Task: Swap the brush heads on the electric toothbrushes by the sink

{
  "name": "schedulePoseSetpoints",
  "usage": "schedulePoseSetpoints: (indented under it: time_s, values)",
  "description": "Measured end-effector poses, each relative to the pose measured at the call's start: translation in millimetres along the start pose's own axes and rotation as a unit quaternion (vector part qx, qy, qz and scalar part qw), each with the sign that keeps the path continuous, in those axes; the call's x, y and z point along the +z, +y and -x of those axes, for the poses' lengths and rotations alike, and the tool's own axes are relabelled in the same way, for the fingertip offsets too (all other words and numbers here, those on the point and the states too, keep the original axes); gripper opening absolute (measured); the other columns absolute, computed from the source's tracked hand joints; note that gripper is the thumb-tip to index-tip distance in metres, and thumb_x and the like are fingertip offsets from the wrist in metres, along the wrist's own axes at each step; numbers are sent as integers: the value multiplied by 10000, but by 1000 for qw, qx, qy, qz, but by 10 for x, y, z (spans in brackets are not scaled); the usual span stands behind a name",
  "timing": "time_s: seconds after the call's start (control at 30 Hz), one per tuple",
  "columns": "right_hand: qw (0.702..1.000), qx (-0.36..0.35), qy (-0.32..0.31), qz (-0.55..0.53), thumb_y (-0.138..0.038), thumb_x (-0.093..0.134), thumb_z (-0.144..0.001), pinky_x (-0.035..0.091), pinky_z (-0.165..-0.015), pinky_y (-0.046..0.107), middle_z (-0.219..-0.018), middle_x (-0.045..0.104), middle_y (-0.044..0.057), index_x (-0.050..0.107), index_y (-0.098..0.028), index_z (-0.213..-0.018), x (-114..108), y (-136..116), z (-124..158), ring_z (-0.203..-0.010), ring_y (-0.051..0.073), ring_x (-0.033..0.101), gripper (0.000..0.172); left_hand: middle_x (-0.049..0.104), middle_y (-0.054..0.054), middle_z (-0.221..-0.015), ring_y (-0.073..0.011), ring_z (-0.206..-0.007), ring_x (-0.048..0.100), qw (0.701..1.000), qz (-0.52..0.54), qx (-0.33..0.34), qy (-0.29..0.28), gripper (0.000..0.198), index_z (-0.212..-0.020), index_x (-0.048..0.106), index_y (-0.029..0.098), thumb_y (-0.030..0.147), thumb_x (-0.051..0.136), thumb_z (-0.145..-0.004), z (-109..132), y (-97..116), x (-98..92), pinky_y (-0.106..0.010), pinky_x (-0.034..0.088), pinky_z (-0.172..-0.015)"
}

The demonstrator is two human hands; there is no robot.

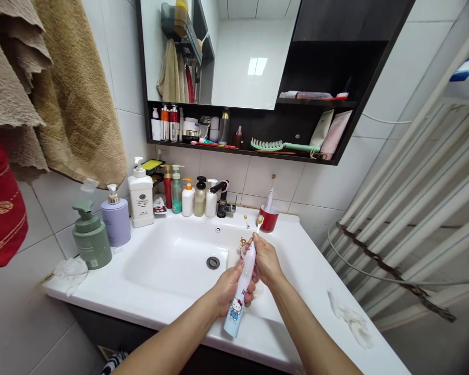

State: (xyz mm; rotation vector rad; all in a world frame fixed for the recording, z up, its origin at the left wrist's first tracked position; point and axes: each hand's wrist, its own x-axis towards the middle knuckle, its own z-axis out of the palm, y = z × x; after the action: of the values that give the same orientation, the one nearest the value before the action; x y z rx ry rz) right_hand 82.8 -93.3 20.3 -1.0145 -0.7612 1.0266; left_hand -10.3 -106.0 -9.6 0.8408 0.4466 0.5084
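An electric toothbrush (238,304) with a cartoon cat on its pale blue and pink handle is held above the front right part of the white sink (172,260). My left hand (231,289) wraps round the handle's middle. At its upper end, my right hand (266,258) pinches the neck just below the brush head (260,221). Behind the hands, a red cup (268,219) holds another electric toothbrush (270,198) upright. A small loose brush head (246,221) lies on the sink's back rim.
Pump bottles (141,200) line the back left, beside a black faucet (222,203). A mirror cabinet (316,156) hangs above. Crumpled tissues (349,317) lie on the right counter; towels (78,94) hang left, pipes (418,208) stand right.
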Motion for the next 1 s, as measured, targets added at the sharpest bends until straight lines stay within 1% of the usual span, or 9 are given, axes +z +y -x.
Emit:
schedulePoseSetpoints:
  time_s: [0.1, 0.23, 0.33, 0.4, 0.47, 0.6, 0.73, 0.87, 1.0]
  values:
    - [999, 21, -34, -7, -443, 478, -587, 340, -421, 219, -463, 487, -22, 461, -169, -558, 20, -33, 31, -420, 87, 434, 276, 403, 52, -433, -34, -304, 330, 998, -36, 45, 38, 486, -676, 395, 151, 620, 299, -589, -39, 40, 8, -176, 217, -367]
    - [993, 16, -67, 92, -393, 523, -561, 340, -432, 226, -512, 511, -16, 519, -150, -721, -26, -145, -17, -421, 84, 420, 291, 449, 20, -484, -69, -362, 398, 978, -151, 116, 89, 488, -772, 428, 133, 567, 239, -652, -173, 205, -3, -205, 291, -402]
    - [987, -87, 3, 137, -400, 504, -569, 346, -457, 233, -535, 508, -16, 524, -149, -747, -160, -272, -199, -449, 87, 409, 308, 524, -49, -659, -111, -561, 493, 914, -338, 157, 160, 429, -860, 446, 117, 420, 170, -734, -313, 320, -80, -235, 363, -533]
    - [966, -170, 58, 186, -404, 475, -591, 349, -493, 234, -585, 519, -8, 530, -157, -735, -277, -317, -355, -507, 97, 419, 291, 522, -74, -802, -133, -721, 488, 867, -417, 170, 211, 332, -866, 464, 124, 332, 244, -729, -403, 317, -150, -252, 356, -651]
    - [936, -218, 82, 264, -399, 445, -615, 344, -520, 236, -622, 531, 3, 538, -159, -729, -389, -285, -490, -551, 110, 428, 282, 487, -79, -911, -159, -844, 443, 845, -451, 168, 234, 248, -846, 488, 140, 274, 386, -664, -485, 239, -206, -270, 313, -748]
    - [898, -210, 68, 380, -372, 425, -627, 341, -553, 243, -654, 554, 25, 548, -146, -732, -548, -21, -631, -592, 134, 449, 277, 402, -65, -1047, -203, -981, 345, 795, -530, 158, 249, 294, -807, 521, 166, 186, 545, -514, -641, 17, -234, -289, 253, -826]
    - [888, -184, 33, 420, -367, 385, -650, 344, -546, 239, -582, 537, 14, 536, -146, -654, -634, 201, -673, -579, 138, 453, 268, 414, -70, -1010, -203, -921, 387, 759, -584, 150, 246, 138, -649, 536, 145, 146, 538, -511, -771, -56, -235, -295, 301, -775]
    - [899, -164, 11, 407, -373, 358, -664, 350, -514, 235, -576, 534, 8, 528, -151, -674, -703, 198, -702, -547, 132, 452, 280, 453, -44, -913, -171, -846, 422, 742, -610, 165, 226, 66, -581, 525, 146, 148, 547, -519, -845, 0, -228, -273, 323, -743]
    - [917, -164, 32, 363, -363, 409, -634, 372, -540, 241, -668, 569, 18, 529, -159, -780, -854, 50, -731, -594, 143, 483, 278, 464, -18, -854, -143, -793, 440, 731, -625, 199, 189, 100, -608, 534, 156, 181, 571, -518, -951, 105, -59, -252, 344, -721]
